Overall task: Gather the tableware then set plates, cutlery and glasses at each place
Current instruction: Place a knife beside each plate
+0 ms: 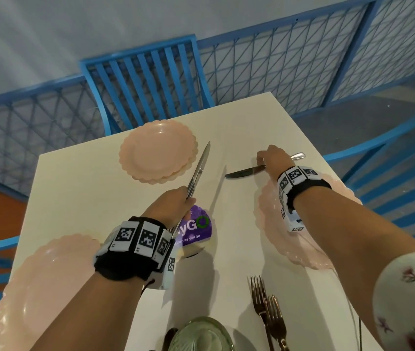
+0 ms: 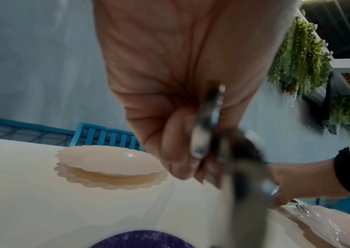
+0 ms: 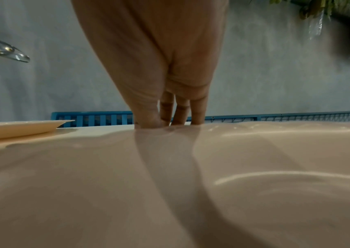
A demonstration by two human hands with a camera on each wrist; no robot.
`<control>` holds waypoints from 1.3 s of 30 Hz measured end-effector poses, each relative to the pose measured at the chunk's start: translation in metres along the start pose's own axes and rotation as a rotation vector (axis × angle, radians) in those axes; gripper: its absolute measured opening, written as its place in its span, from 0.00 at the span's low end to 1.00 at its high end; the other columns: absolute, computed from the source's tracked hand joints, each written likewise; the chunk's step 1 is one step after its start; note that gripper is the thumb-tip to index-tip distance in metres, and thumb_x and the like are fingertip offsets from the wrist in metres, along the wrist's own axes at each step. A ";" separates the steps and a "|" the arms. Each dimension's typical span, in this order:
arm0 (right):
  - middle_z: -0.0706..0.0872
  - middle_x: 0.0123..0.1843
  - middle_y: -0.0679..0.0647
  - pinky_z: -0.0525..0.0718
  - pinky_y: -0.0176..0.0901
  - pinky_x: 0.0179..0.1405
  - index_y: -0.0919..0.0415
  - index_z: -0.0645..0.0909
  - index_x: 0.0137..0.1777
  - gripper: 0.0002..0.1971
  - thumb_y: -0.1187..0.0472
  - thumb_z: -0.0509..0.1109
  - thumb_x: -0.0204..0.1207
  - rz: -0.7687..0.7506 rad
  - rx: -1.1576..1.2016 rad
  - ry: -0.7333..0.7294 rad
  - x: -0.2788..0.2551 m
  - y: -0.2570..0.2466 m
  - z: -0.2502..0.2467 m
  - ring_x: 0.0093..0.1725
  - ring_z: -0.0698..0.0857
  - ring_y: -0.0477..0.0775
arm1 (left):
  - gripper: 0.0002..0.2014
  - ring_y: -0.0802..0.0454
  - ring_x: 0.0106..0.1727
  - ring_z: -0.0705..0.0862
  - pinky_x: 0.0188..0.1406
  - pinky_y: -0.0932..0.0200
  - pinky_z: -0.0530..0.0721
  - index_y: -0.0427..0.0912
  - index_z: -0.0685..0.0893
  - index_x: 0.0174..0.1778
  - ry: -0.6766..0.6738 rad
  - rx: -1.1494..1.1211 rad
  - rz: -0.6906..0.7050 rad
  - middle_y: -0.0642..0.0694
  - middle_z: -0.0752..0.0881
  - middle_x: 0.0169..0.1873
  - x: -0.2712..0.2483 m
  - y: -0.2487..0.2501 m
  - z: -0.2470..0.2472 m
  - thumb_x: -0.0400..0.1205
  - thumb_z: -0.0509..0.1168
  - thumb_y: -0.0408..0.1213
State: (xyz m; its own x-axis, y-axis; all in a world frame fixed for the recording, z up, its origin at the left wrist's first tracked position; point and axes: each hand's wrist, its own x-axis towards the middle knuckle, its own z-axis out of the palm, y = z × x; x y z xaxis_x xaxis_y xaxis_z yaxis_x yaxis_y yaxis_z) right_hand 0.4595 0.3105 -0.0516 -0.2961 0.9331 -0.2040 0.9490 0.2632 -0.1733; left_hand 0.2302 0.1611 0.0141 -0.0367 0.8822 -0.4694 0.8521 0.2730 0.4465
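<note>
My left hand (image 1: 176, 203) grips a small bundle of silver knives (image 1: 199, 168), blades pointing up and away over the white table (image 1: 79, 188). In the left wrist view the fingers (image 2: 176, 151) curl round the blurred knife handles (image 2: 203, 134). My right hand (image 1: 268, 158) pinches the middle of one knife (image 1: 241, 172) that lies flat on the table, blade pointing left, just beyond the right pink plate (image 1: 302, 239). Two stacked pink scalloped plates (image 1: 157, 152) sit at the far place. Another pink plate (image 1: 46, 287) lies near left, under my left forearm.
A purple-lidded cup (image 1: 197, 229) stands mid-table below my left hand. Forks (image 1: 264, 307) and a glass (image 1: 201, 335) lie at the near edge. Blue slatted chairs (image 1: 148, 79) and a blue mesh railing (image 1: 290, 67) ring the table.
</note>
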 end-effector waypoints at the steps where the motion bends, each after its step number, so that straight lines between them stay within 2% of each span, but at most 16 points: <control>1: 0.76 0.62 0.66 0.78 0.50 0.61 0.65 0.80 0.58 0.13 0.72 0.58 0.80 0.005 -0.005 -0.007 0.001 -0.001 -0.001 0.61 0.78 0.66 | 0.13 0.52 0.32 0.78 0.41 0.57 0.75 0.44 0.70 0.36 0.000 -0.004 0.000 0.49 0.81 0.29 0.000 -0.001 0.000 0.87 0.51 0.39; 6: 0.78 0.64 0.66 0.78 0.49 0.65 0.66 0.80 0.62 0.14 0.70 0.60 0.80 0.049 -0.045 -0.057 0.002 0.002 -0.009 0.63 0.80 0.64 | 0.15 0.55 0.30 0.77 0.33 0.64 0.72 0.45 0.69 0.33 0.004 0.002 0.005 0.50 0.80 0.28 0.000 -0.004 0.002 0.87 0.52 0.38; 9: 0.79 0.64 0.65 0.78 0.49 0.67 0.66 0.80 0.63 0.14 0.70 0.62 0.79 0.071 -0.072 -0.074 0.001 0.007 -0.013 0.64 0.80 0.63 | 0.15 0.56 0.29 0.76 0.31 0.64 0.71 0.46 0.68 0.33 0.005 -0.002 0.004 0.50 0.80 0.27 0.001 -0.005 0.003 0.87 0.52 0.38; 23: 0.83 0.63 0.63 0.79 0.50 0.67 0.66 0.82 0.62 0.14 0.70 0.63 0.78 0.112 -0.028 -0.090 -0.008 0.013 -0.021 0.63 0.81 0.62 | 0.15 0.56 0.30 0.76 0.33 0.65 0.71 0.46 0.67 0.33 -0.010 0.027 0.020 0.50 0.80 0.28 0.000 0.005 0.006 0.87 0.52 0.38; 29: 0.85 0.61 0.63 0.79 0.49 0.66 0.65 0.84 0.58 0.14 0.73 0.62 0.78 0.107 -0.012 -0.055 -0.010 0.017 -0.020 0.62 0.81 0.62 | 0.14 0.55 0.31 0.76 0.36 0.64 0.73 0.46 0.67 0.33 -0.013 0.009 0.013 0.50 0.80 0.29 -0.003 0.006 0.006 0.87 0.52 0.38; 39: 0.83 0.64 0.62 0.79 0.48 0.67 0.65 0.84 0.60 0.13 0.71 0.63 0.79 0.148 0.005 -0.077 -0.010 0.015 -0.022 0.64 0.80 0.61 | 0.15 0.57 0.30 0.75 0.31 0.65 0.69 0.46 0.66 0.32 -0.013 0.028 0.002 0.51 0.79 0.28 -0.006 0.007 0.006 0.87 0.52 0.38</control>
State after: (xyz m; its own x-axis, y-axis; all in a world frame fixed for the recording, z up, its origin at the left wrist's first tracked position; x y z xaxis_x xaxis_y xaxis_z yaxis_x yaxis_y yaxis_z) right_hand 0.4790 0.3103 -0.0314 -0.1602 0.9401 -0.3010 0.9825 0.1224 -0.1406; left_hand 0.2396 0.1552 0.0151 -0.0288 0.8777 -0.4784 0.8666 0.2605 0.4257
